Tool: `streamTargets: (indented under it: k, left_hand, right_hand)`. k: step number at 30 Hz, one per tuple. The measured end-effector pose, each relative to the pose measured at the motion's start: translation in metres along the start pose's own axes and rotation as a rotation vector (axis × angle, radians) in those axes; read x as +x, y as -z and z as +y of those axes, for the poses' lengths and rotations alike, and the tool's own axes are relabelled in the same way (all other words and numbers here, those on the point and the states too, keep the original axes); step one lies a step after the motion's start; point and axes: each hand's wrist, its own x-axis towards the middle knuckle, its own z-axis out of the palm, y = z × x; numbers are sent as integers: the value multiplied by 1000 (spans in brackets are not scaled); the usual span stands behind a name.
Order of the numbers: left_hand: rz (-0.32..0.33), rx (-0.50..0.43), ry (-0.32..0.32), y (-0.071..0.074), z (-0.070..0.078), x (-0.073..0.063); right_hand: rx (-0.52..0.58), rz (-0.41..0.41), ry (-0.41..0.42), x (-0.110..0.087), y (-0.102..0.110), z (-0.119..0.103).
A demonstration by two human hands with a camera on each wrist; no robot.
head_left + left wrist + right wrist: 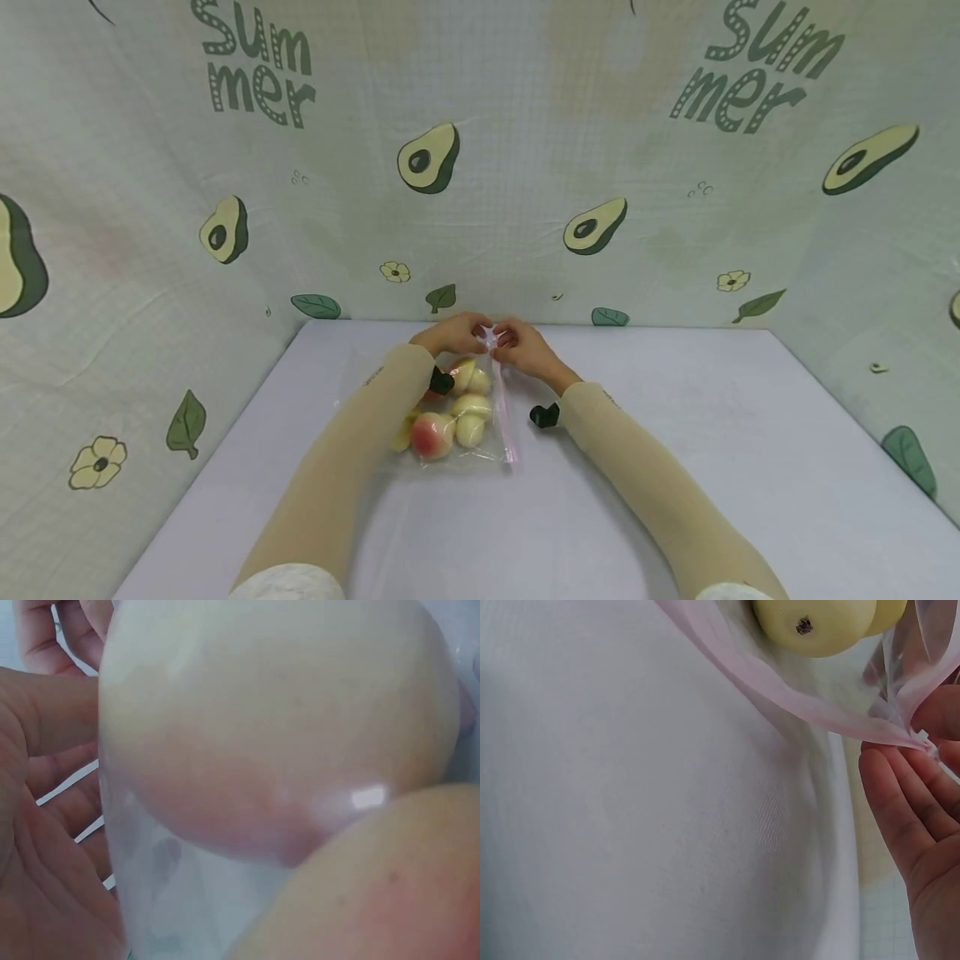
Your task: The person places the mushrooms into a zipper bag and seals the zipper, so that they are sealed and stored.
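A clear zip bag (pixel 504 421) with a pink zip edge lies on the table, holding several fruits. Among them are a red-blushed peach (pixel 432 436) and pale yellow fruits (pixel 471 429) of a kind I cannot tell. My left hand (pixel 455 333) pinches the bag's far end by the zip. Opposite it, my right hand (pixel 525 348) pinches the far corner of the pink edge. In the right wrist view, a small white slider (pixel 922 736) shows between thumb and fingers. Blushed fruit (pixel 277 727) behind the film hides part of my left hand in the left wrist view.
A white table (pixel 675 467) extends on both sides of the bag. Close behind the hands hangs an avocado-print cloth (pixel 510 167), which also lines both sides. A black wrist camera (pixel 545 416) sits at the right sleeve, another (pixel 442 381) at the left.
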Motion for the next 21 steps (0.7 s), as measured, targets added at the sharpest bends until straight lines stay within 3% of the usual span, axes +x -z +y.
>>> streamTargets:
  k: [9,21]
  left_hand:
    - [100,-28,-17,0,-1,2]
    - [176,-114,-40,-1,-1,3]
  right_hand:
    - [36,32,7,1,-2,1]
    - [39,83,71,2,-5,0]
